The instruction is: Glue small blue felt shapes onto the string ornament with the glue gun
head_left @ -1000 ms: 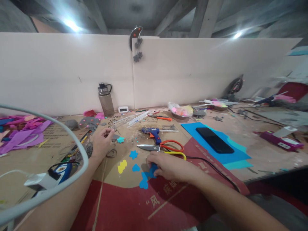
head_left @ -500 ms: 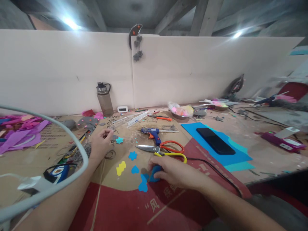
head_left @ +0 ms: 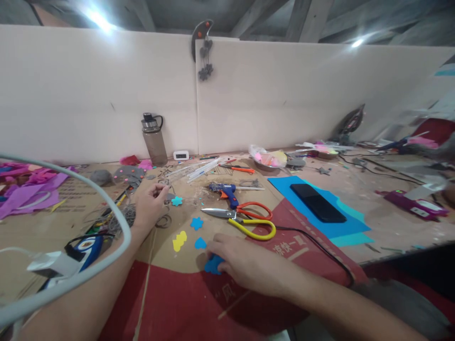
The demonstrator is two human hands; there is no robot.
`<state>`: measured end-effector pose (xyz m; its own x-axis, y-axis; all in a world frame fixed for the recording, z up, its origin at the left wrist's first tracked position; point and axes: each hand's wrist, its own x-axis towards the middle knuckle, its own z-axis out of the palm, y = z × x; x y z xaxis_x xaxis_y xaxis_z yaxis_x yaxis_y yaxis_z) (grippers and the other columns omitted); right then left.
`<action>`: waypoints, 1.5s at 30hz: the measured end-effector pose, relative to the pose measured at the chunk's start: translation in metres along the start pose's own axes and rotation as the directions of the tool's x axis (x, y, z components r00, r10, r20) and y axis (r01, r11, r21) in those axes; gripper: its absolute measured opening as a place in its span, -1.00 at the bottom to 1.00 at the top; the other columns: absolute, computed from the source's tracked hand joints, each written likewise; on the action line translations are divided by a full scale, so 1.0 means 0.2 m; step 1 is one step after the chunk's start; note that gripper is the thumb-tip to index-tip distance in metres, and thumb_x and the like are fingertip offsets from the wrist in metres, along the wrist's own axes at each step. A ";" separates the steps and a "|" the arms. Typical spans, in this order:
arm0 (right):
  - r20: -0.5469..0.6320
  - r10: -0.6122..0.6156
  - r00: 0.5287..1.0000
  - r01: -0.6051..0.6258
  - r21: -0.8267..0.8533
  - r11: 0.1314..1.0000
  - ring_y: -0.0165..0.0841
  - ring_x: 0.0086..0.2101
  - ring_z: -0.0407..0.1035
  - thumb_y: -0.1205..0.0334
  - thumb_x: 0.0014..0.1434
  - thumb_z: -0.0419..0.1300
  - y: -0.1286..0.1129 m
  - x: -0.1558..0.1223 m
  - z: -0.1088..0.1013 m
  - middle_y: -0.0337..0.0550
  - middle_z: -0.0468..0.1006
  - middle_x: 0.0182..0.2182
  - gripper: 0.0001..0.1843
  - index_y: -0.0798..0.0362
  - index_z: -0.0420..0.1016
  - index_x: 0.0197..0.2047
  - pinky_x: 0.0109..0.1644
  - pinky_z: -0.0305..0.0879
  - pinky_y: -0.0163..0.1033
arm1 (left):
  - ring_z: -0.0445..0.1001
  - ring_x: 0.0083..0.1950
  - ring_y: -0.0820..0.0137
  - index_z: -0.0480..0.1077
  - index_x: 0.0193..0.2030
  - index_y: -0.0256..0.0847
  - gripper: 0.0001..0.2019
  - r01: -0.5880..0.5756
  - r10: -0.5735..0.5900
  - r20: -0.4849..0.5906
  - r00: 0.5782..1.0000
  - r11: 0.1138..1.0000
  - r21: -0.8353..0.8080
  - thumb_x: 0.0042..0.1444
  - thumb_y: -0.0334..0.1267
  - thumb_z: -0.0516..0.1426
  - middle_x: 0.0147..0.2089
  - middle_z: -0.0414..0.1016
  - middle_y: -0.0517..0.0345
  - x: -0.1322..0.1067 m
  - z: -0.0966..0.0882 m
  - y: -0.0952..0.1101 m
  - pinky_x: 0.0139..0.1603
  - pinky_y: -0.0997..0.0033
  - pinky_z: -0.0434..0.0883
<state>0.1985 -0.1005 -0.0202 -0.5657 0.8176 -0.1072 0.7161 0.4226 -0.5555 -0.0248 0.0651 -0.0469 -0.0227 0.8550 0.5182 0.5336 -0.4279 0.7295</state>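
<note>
My right hand point(head_left: 236, 260) is curled low over the cardboard, fingers closed on blue cutouts point(head_left: 213, 265); the palm hides part of them. Just left of it lie a blue heart cutout point(head_left: 200, 243), a blue flower cutout point(head_left: 196, 223) and yellow cutouts point(head_left: 179, 241). My left hand point(head_left: 151, 203) rests farther back with thumb and fingertips pinched together; whatever they hold is too small to make out. A turquoise flower cutout point(head_left: 177, 201) is beside those fingertips. Scissors with one orange and one yellow handle point(head_left: 254, 232) lie beyond my right hand, below a blue glue gun point(head_left: 227, 192).
A black phone point(head_left: 318, 203) lies on blue sheets point(head_left: 341, 231) at right. A pale cable point(head_left: 121, 255) loops across the left side. Behind stand a bottle point(head_left: 154, 142), a small white clock point(head_left: 181, 155) and a bowl point(head_left: 268, 166). The glue gun's cord point(head_left: 320, 241) runs right.
My right hand has moved left and slightly down, bringing a blue piece over the other blue cutouts and uncovering the yellow scissor handle. My left hand stays pinched in nearly the same place.
</note>
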 end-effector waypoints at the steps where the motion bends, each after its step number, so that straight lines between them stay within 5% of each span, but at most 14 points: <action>1: -0.005 -0.001 1.000 0.001 -0.011 1.000 -0.29 -0.15 0.33 0.40 0.13 0.08 0.00 0.00 0.00 -0.07 0.43 -0.12 -0.77 0.06 0.38 -0.12 -0.10 0.17 -0.26 | 0.34 -0.53 0.46 0.44 -0.43 -0.21 -0.81 0.003 -0.003 0.003 1.000 1.000 -0.002 0.04 -0.14 0.13 -0.57 0.41 0.22 0.00 0.00 0.00 -0.48 0.49 0.25; 11: -0.086 -0.005 0.996 0.013 0.091 0.996 -0.35 -0.23 0.33 0.44 0.04 0.13 0.04 0.00 -0.02 -0.19 0.50 -0.29 -0.87 0.05 0.40 -0.32 -0.15 0.16 -0.31 | 0.31 -0.56 0.45 0.44 -0.45 -0.21 -0.80 0.005 -0.005 0.006 1.000 1.000 -0.005 0.02 -0.13 0.13 -0.61 0.37 0.23 0.00 0.00 0.01 -0.51 0.48 0.23; 17: -0.151 0.094 0.984 -0.054 0.249 0.967 -0.40 -0.27 0.36 0.42 0.05 0.13 0.07 -0.03 -0.10 -0.25 0.51 -0.28 -0.81 0.02 0.41 -0.24 -0.19 0.20 -0.33 | 0.34 -0.53 0.46 0.44 -0.43 -0.23 -0.81 0.003 -0.003 -0.002 1.000 1.000 0.010 0.03 -0.15 0.13 -0.57 0.40 0.22 -0.01 0.01 0.00 -0.48 0.49 0.24; 25: -0.042 0.146 0.988 -0.111 0.456 0.883 -0.46 -0.42 0.34 0.26 -0.01 0.23 0.13 0.03 -0.10 -0.32 0.49 -0.46 -0.88 0.05 0.47 -0.33 -0.35 0.22 -0.37 | 0.31 -0.53 0.49 0.43 -0.44 -0.23 -0.81 0.007 -0.007 -0.002 1.000 0.999 -0.041 0.02 -0.15 0.12 -0.56 0.37 0.24 -0.01 0.03 -0.03 -0.48 0.50 0.22; 30: 0.045 0.219 0.975 -0.214 0.469 0.857 -0.45 -0.47 0.37 0.30 0.07 0.13 0.14 0.05 -0.10 -0.25 0.51 -0.47 -0.79 0.08 0.53 -0.22 -0.40 0.26 -0.37 | 0.30 -0.53 0.50 0.42 -0.45 -0.24 -0.82 -0.005 0.005 -0.003 1.000 0.998 -0.060 0.01 -0.17 0.13 -0.56 0.37 0.24 0.00 0.03 -0.03 -0.47 0.50 0.23; 35: 0.002 0.170 0.985 -0.153 0.451 0.879 -0.41 -0.37 0.44 0.37 0.05 0.12 0.17 0.05 -0.09 -0.22 0.56 -0.35 -0.68 0.04 0.53 -0.12 -0.32 0.33 -0.35 | 0.28 -0.53 0.51 0.42 -0.46 -0.24 -0.82 -0.001 0.000 -0.003 1.000 0.997 -0.079 0.01 -0.17 0.13 -0.56 0.35 0.25 -0.01 0.03 -0.02 -0.48 0.52 0.22; 40: -0.023 0.322 0.947 -0.272 0.480 0.834 -0.42 -0.43 0.44 0.45 0.05 0.08 0.18 0.06 -0.07 -0.18 0.54 -0.36 -0.50 0.08 0.36 0.10 -0.37 0.35 -0.35 | 0.29 -0.53 0.51 0.41 -0.47 -0.24 -0.83 -0.008 0.008 -0.003 1.000 0.995 -0.100 0.01 -0.19 0.13 -0.57 0.36 0.25 -0.01 0.03 -0.03 -0.48 0.53 0.24; 45: -0.082 0.338 0.938 -0.267 0.452 0.851 -0.42 -0.41 0.43 0.40 0.13 0.02 0.20 0.05 -0.07 -0.18 0.52 -0.36 -0.62 0.07 0.38 0.02 -0.35 0.32 -0.35 | 0.30 -0.54 0.50 0.42 -0.47 -0.25 -0.84 0.002 -0.002 -0.001 1.000 0.995 -0.102 0.01 -0.20 0.14 -0.58 0.36 0.24 -0.01 0.04 -0.03 -0.49 0.53 0.24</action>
<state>0.2278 -0.0704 -0.0321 -0.2552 0.9413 -0.2208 0.5756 -0.0356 -0.8170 -0.0215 0.0685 -0.0545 -0.0248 0.8557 0.5170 0.4448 -0.4537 0.7722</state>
